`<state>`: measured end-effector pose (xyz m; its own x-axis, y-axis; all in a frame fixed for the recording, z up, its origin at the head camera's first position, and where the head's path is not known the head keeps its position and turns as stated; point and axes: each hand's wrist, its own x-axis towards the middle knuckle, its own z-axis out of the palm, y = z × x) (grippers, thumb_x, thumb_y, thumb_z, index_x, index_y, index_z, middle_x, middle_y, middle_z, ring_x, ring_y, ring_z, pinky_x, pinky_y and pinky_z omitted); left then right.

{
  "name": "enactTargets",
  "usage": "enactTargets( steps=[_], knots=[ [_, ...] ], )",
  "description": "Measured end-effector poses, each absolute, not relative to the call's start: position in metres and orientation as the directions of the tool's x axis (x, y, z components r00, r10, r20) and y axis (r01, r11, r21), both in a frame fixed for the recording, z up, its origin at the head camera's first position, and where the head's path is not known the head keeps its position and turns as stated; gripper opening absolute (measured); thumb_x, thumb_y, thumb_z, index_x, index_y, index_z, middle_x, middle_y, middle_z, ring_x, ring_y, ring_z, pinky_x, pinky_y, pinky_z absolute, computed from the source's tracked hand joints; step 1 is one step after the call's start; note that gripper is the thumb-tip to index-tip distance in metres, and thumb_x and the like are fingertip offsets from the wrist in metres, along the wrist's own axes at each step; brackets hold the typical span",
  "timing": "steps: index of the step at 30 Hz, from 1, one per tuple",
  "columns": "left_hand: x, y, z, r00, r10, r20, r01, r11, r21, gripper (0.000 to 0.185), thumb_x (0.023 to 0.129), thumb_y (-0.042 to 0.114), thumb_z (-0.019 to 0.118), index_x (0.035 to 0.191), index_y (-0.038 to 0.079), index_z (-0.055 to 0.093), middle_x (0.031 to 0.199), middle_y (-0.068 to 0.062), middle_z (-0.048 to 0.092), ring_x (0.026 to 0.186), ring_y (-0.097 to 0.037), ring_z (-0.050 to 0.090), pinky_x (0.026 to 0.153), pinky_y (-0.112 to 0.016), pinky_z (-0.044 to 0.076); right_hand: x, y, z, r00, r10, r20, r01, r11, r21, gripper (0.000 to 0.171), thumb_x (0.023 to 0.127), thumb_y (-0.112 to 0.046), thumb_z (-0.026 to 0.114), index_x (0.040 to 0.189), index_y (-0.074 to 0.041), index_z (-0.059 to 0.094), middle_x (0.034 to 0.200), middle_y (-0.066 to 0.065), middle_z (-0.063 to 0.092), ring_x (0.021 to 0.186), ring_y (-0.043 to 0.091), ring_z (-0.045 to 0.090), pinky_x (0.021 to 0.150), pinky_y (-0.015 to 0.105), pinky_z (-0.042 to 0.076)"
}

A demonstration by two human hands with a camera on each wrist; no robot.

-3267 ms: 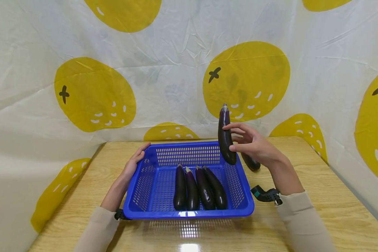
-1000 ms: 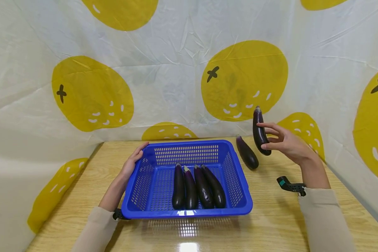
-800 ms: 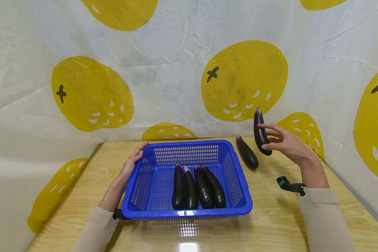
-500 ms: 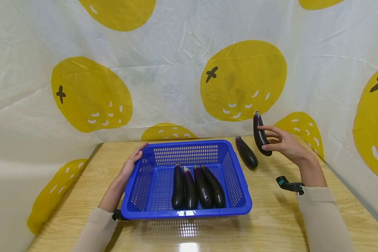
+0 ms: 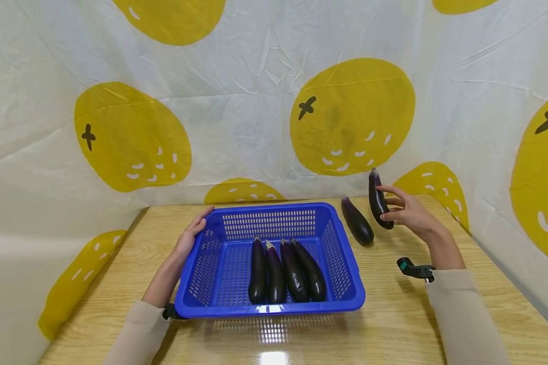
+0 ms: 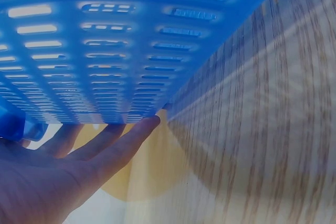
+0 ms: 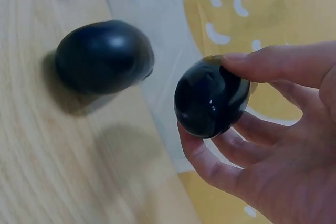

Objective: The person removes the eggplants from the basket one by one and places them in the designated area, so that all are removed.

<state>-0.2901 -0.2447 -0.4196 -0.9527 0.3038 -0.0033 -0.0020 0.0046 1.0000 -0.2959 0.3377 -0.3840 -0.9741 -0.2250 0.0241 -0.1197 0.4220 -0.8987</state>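
My right hand holds a dark purple eggplant upright, stem end up, pinched between thumb and fingertips. In the right wrist view its rounded, glossy bottom end faces the camera. Just left of it in the head view, a second eggplant lies on the table outside the basket. My left hand rests at the left rim of the blue plastic basket. In the left wrist view, its nearly straight fingers lie against the slotted outer wall; the thumb is mostly hidden there.
Several eggplants lie side by side in the right part of the basket. The wooden table runs back to a white cloth backdrop printed with big yellow fruit. Each wrist wears a black camera mount.
My right hand has carried its eggplant from above the basket's right rim to the right, past the eggplant on the table, then lowered it a little. The left hand stays at the rim.
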Motion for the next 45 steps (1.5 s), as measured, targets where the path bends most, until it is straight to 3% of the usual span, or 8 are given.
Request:
enactTargets(
  steps=[3, 7, 10, 14, 27, 35, 41, 45],
  knots=[
    [-0.291, -0.245, -0.419, -0.953, 0.304, 0.000, 0.001, 0.003, 1.000, 0.056, 0.115, 0.038, 0.025, 0.168, 0.023, 0.014, 0.171, -0.009, 0.019, 0.131, -0.011, 0.046, 0.094, -0.021, 0.050, -0.298, 0.339, -0.388, -0.974, -0.225, 0.019, -0.116, 0.426, -0.897, 0.084, 0.095, -0.004, 0.069, 0.165, -0.014, 0.023, 0.154, 0.037, 0.037, 0.110, 0.016, 0.059, 0.084, 0.030, 0.054],
    [-0.291, -0.245, -0.419, -0.954, 0.301, -0.002, 0.001, 0.008, 1.000, 0.056, 0.115, 0.037, 0.024, 0.168, 0.022, 0.014, 0.172, -0.009, 0.020, 0.131, -0.010, 0.045, 0.095, -0.020, 0.049, -0.301, 0.339, -0.394, -0.973, -0.232, 0.009, -0.112, 0.438, -0.892, 0.083, 0.095, -0.003, 0.067, 0.165, -0.011, 0.023, 0.155, 0.039, 0.035, 0.122, 0.034, 0.057, 0.083, 0.031, 0.054],
    [-0.291, -0.244, -0.419, -0.954, 0.298, -0.005, -0.003, 0.008, 1.000, 0.056, 0.115, 0.036, 0.024, 0.168, 0.021, 0.013, 0.172, -0.009, 0.019, 0.132, -0.010, 0.044, 0.096, -0.018, 0.047, -0.302, 0.340, -0.398, -0.971, -0.240, -0.003, -0.113, 0.469, -0.876, 0.083, 0.095, -0.004, 0.067, 0.165, -0.009, 0.023, 0.157, 0.041, 0.031, 0.135, 0.049, 0.045, 0.085, 0.032, 0.053],
    [-0.291, -0.244, -0.419, -0.954, 0.299, -0.009, -0.007, 0.009, 1.000, 0.056, 0.115, 0.036, 0.024, 0.168, 0.021, 0.013, 0.172, -0.007, 0.019, 0.133, -0.011, 0.043, 0.097, -0.018, 0.046, -0.303, 0.341, -0.402, -0.969, -0.246, -0.025, -0.104, 0.500, -0.860, 0.080, 0.095, -0.005, 0.067, 0.163, -0.006, 0.025, 0.160, 0.039, 0.026, 0.144, 0.055, 0.031, 0.084, 0.033, 0.050],
    [-0.292, -0.244, -0.421, -0.952, 0.305, -0.008, -0.011, -0.008, 1.000, 0.056, 0.115, 0.037, 0.025, 0.167, 0.024, 0.014, 0.171, -0.008, 0.021, 0.137, -0.016, 0.042, 0.097, -0.020, 0.049, -0.306, 0.343, -0.411, -0.966, -0.245, -0.082, -0.058, 0.516, -0.855, 0.075, 0.097, -0.007, 0.064, 0.163, -0.006, 0.027, 0.162, 0.038, 0.023, 0.147, 0.055, 0.027, 0.078, 0.032, 0.048],
    [-0.291, -0.245, -0.421, -0.952, 0.305, -0.007, -0.008, 0.000, 1.000, 0.055, 0.115, 0.036, 0.024, 0.167, 0.024, 0.015, 0.171, -0.008, 0.020, 0.132, -0.011, 0.046, 0.096, -0.020, 0.049, -0.306, 0.341, -0.416, -0.958, -0.271, -0.092, -0.062, 0.511, -0.857, 0.071, 0.098, -0.004, 0.061, 0.161, -0.001, 0.029, 0.161, 0.039, 0.026, 0.145, 0.054, 0.032, 0.068, 0.031, 0.044],
    [-0.291, -0.245, -0.421, -0.953, 0.303, -0.004, -0.001, 0.010, 1.000, 0.055, 0.115, 0.036, 0.024, 0.167, 0.022, 0.015, 0.172, -0.008, 0.019, 0.132, -0.011, 0.044, 0.097, -0.019, 0.047, -0.305, 0.339, -0.419, -0.957, -0.273, -0.100, -0.057, 0.514, -0.856, 0.069, 0.099, -0.007, 0.060, 0.161, 0.000, 0.030, 0.158, 0.040, 0.032, 0.137, 0.050, 0.044, 0.069, 0.032, 0.042],
    [-0.291, -0.245, -0.421, -0.952, 0.305, -0.001, 0.004, 0.016, 1.000, 0.056, 0.115, 0.038, 0.024, 0.167, 0.024, 0.015, 0.172, -0.009, 0.018, 0.135, -0.014, 0.041, 0.097, -0.019, 0.047, -0.307, 0.339, -0.419, -0.963, -0.252, -0.095, -0.054, 0.528, -0.848, 0.066, 0.099, -0.009, 0.061, 0.159, 0.000, 0.035, 0.155, 0.038, 0.039, 0.119, 0.033, 0.058, 0.067, 0.031, 0.042]
  ],
)
